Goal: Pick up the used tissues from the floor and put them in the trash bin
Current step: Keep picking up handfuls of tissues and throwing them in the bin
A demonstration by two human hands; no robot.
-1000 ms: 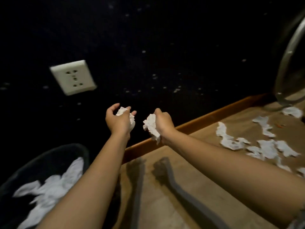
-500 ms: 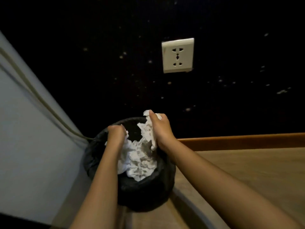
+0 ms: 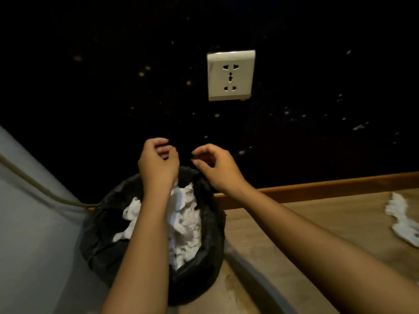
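- Both grips hold nothing: left hand (image 3: 158,163) has fingers loosely curled, palm-side away from camera; right hand (image 3: 216,166) the same, thumb and fingertips near each other but nothing between them.
- Hands sit side by side, close but apart, above the far rim of the round bin lined with a black plastic bag (image 3: 204,257).
- Left forearm crosses over the bin opening and hides part of the contents.
- Crumpled white used tissues (image 3: 186,225) lie piled inside the bin, filling most of the visible opening.
- More torn white tissue pieces (image 3: 401,219) lie on the brown wood-pattern floor (image 3: 283,234) at the right edge, well apart from the bin; partly cut off by the frame.
- Bin stands on the floor in the corner, against the dark speckled wall (image 3: 90,87).
- Orange-brown wooden skirting board (image 3: 328,186) runs along the wall base to the right of the bin.
- White square wall socket (image 3: 230,75) on the dark wall, above and slightly right of the hands.
- Pale grey wall surface (image 3: 29,223) on the left, with a dull cable (image 3: 40,189) running diagonally down it toward the bin.
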